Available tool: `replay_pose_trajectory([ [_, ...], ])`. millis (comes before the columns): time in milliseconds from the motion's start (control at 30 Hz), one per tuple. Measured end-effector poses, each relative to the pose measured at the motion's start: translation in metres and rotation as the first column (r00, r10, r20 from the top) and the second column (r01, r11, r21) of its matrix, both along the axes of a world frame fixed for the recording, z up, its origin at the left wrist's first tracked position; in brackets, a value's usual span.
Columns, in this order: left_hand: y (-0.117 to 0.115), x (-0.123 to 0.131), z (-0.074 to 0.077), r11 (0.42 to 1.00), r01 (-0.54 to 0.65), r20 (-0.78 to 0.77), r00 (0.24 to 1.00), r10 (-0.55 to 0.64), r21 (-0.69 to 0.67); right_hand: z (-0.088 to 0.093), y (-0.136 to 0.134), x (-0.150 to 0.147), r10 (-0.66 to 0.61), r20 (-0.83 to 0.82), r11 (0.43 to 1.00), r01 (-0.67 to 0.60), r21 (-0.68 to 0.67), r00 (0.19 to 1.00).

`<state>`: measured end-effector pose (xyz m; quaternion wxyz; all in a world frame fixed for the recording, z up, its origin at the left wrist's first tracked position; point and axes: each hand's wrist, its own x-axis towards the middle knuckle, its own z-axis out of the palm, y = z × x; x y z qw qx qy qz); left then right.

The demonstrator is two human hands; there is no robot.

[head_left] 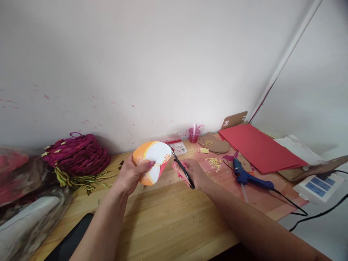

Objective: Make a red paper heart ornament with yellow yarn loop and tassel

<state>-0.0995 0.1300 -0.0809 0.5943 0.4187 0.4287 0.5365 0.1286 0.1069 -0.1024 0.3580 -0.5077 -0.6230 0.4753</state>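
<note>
My left hand (133,173) grips a rounded piece of printed card (157,154), orange and white with a red underside showing along its right edge. The thumb presses on its face. Black-handled scissors (182,170) are in my right hand (191,174), with fingers closed around the handles. Their blades meet the card's upper right edge; whether they are parted is too small to tell. Both hands are raised over the wooden table (174,221).
A blue glue gun (248,177) lies right, its cord trailing. Red card sheets (263,145), heart-like brown cardboard (217,144), yellow bits (214,163) and a pink cup (194,135) sit behind. Left are a magenta yarn bundle (78,154), plastic bags (32,217) and a black object (72,241).
</note>
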Motion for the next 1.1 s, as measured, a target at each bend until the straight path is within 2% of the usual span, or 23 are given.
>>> replay_pose_trajectory([
  [300,0.004,-0.02,0.005,0.996,0.084,-0.083,0.993,-0.085,-0.005,0.005,-0.005,0.0,0.051,-0.035,0.999,-0.051,-0.011,0.998],
  [467,0.004,-0.024,0.006,0.997,0.075,-0.094,0.993,-0.076,-0.011,0.004,-0.007,-0.002,0.073,-0.088,0.996,-0.077,-0.041,0.993],
  [667,0.004,-0.021,0.006,0.997,0.08,-0.088,0.993,-0.08,-0.003,-0.002,-0.006,0.0,0.06,-0.056,0.998,-0.061,-0.022,0.997],
  [767,0.002,-0.023,0.008,0.997,0.081,-0.099,0.992,-0.082,-0.012,-0.003,-0.003,0.003,0.064,0.014,0.998,-0.063,-0.022,0.998],
  [967,-0.001,-0.027,0.012,0.985,0.172,-0.135,0.976,-0.172,-0.013,0.001,0.0,0.008,0.116,0.084,0.993,-0.113,-0.039,0.99],
  [1100,0.0,-0.03,0.012,0.977,0.211,-0.141,0.968,-0.209,-0.003,0.003,-0.001,0.008,0.127,0.05,0.99,-0.123,-0.062,0.991],
])
